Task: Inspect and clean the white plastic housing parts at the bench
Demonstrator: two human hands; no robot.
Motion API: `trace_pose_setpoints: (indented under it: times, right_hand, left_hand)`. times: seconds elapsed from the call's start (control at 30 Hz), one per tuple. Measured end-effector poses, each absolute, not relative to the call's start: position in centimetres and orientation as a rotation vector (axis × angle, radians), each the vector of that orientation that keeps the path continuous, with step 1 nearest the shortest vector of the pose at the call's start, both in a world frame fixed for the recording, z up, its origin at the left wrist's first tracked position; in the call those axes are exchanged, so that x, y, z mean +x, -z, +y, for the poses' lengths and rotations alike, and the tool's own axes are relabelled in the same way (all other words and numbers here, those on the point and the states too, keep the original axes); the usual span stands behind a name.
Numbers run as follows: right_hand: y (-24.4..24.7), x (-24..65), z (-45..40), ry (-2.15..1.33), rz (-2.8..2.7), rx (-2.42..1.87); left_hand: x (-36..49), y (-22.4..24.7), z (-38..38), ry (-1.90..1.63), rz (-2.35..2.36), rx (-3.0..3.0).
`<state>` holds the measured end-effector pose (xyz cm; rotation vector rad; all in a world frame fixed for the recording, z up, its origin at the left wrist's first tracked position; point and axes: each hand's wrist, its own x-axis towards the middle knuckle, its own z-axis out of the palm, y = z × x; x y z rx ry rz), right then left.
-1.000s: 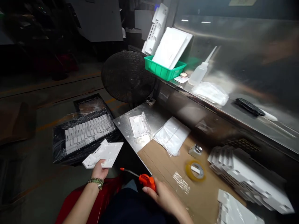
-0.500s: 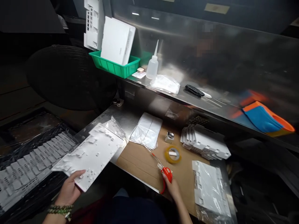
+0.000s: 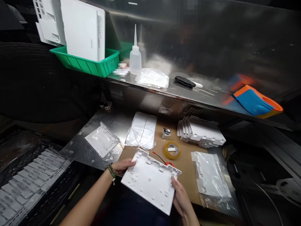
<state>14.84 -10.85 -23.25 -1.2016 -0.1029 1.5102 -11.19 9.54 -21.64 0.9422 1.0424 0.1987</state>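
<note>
Between my two hands is a white plastic panel, its clipped and studded inner side facing up, tilted over the table's front edge. My left hand grips its left edge, and a beaded bracelet is on that wrist. The right edge is pinched by my right hand, thumb on top. Just behind the panel, red-handled scissors lie on the cardboard, partly hidden by it. A roll of yellow tape rests close by.
A bagged panel and clear bags lie at left and centre. Stacked panels and another bagged panel occupy the right. A black crate of panels stands left. The shelf holds a green bin and a squeeze bottle.
The panel has moved right, from the left side to in front of me. My right hand has let go of the scissors, now on the cardboard, and taken the panel's right edge.
</note>
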Motion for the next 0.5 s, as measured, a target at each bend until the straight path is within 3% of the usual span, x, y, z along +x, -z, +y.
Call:
trace_pose_setpoints:
  times: [0.23,0.5]
  right_hand:
    - [23.8,18.7,-15.2,-1.054,0.247,-1.314]
    - [22.4,19.4,-15.8,-1.008,0.304,-1.336]
  left_hand:
    - [-4.4,27.1,15.9,-0.590,1.610,1.180]
    - [-7.3,29.4,21.3,-0.838,1.721,0.951]
